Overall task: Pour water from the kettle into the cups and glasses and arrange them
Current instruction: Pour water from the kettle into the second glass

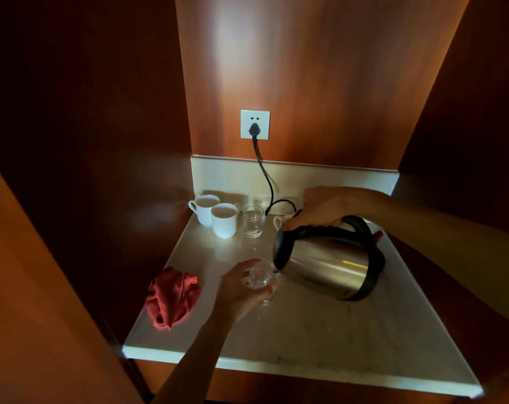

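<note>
A steel kettle (329,266) with a black handle is tipped to the left over the white counter (305,330). My right hand (323,211) grips its handle from above. The spout sits at the rim of a clear glass (260,277), which my left hand (238,290) holds from the left side. At the back left stand two white cups (224,220) filled with liquid, and beside them a second clear glass (254,221) with water in it. Part of another white cup (279,221) shows behind my right hand.
A crumpled red cloth (171,297) lies at the counter's left edge. A black cord (265,176) runs from a plug in the wall socket (255,124) down behind the kettle. Dark wood walls close in on the left, back and right.
</note>
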Tool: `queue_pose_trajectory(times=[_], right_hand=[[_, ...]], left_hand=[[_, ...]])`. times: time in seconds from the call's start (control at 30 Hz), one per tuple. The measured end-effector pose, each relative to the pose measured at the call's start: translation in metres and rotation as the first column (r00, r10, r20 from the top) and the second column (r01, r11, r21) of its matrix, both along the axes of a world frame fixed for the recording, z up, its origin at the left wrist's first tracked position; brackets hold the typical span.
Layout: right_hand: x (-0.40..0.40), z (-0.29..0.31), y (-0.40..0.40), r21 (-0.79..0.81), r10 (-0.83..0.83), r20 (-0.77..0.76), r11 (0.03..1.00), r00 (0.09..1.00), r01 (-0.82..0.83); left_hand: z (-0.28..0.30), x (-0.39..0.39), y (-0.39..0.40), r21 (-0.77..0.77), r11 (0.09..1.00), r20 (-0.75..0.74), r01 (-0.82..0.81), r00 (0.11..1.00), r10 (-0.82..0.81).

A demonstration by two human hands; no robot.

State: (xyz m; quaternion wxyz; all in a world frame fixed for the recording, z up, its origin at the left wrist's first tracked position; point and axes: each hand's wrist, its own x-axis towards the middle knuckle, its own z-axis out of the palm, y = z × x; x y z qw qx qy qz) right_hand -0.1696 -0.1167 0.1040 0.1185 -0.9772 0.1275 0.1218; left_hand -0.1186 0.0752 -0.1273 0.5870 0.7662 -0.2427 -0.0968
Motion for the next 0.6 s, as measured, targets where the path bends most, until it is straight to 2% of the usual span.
queue_pose_trajectory(times=[0.13,0.6], right_hand=[[0.008,0.005,0.006,0.009,0.003,-0.042,1.0,0.999,-0.003],[0.029,0.02,0.033,-0.124,0.037,-0.159,0.991,0.987,-0.057]], left_hand=[[-0.002,-0.002,0.0,-0.022,1.0,0.011,-0.012,1.0,0.012],[-0.006,0.0,0.001,-0.074,0.997,0.043,-0.022,0.999,0.026]])
